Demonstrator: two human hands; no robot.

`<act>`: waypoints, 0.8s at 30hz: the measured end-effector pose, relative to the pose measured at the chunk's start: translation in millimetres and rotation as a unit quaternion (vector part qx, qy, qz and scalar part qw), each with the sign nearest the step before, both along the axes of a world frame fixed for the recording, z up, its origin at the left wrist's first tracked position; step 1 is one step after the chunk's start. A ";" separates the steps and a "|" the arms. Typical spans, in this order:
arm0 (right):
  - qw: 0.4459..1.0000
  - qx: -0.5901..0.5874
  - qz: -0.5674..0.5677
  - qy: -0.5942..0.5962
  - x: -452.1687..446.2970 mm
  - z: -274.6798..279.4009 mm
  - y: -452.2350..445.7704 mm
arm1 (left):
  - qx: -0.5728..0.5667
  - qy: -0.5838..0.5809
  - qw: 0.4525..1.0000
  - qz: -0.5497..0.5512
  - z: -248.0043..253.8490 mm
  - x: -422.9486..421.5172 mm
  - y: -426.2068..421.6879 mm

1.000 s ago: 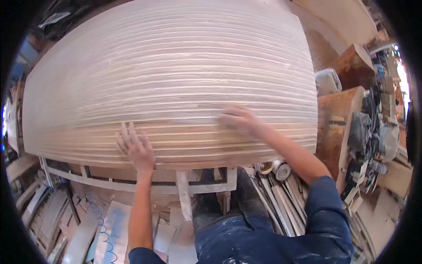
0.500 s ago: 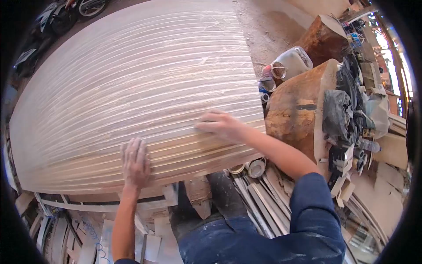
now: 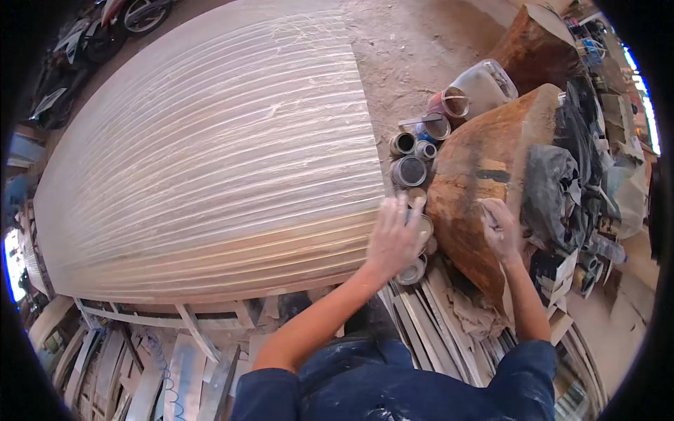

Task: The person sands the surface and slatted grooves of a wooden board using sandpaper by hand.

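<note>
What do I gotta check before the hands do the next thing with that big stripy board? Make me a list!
1. Stripy board the same colour all over: not ok, browner along the near edge, whitish beyond.
2. Board has a frame beneath it: ok.
3. Cans off the board: ok, they're beside its right edge.
4. Right hand over the board: not ok, it's above the brown wooden slab.
5. Left hand touching the board: cannot tell.

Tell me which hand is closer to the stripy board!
Left. The left hand is at the board's right end; the right hand is farther off, past that end, by the brown wood.
</note>
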State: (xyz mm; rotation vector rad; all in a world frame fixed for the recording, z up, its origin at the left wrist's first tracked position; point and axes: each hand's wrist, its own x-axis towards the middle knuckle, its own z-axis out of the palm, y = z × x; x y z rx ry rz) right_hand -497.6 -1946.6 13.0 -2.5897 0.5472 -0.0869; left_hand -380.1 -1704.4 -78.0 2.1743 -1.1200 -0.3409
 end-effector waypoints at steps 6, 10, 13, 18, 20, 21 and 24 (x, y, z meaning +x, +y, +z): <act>0.983 0.125 0.103 -0.093 83.0 -11.6 63.0 | -0.010 -0.020 0.999 -0.041 15.8 3.5 18.0; 0.953 0.195 0.208 -0.103 139.3 -43.0 98.3 | 0.081 -0.111 0.990 0.031 -9.8 45.6 104.5; 0.941 0.171 0.287 -0.054 164.8 -59.7 114.9 | 0.079 -0.161 0.982 0.065 -15.8 87.7 196.4; 0.939 0.133 0.318 -0.001 186.4 -62.8 130.3 | 0.107 -0.224 0.953 0.171 -0.1 152.2 368.4; 0.939 0.130 0.317 0.021 198.3 -64.7 158.4 | 0.126 -0.249 0.936 0.213 0.0 175.4 432.1; 0.938 0.130 0.322 0.021 206.2 -66.8 176.0 | 0.142 -0.250 0.929 0.235 2.9 184.8 460.0; 0.929 0.095 0.357 -0.015 234.9 -71.8 247.5 | 0.164 -0.272 0.907 0.275 -2.2 214.5 544.1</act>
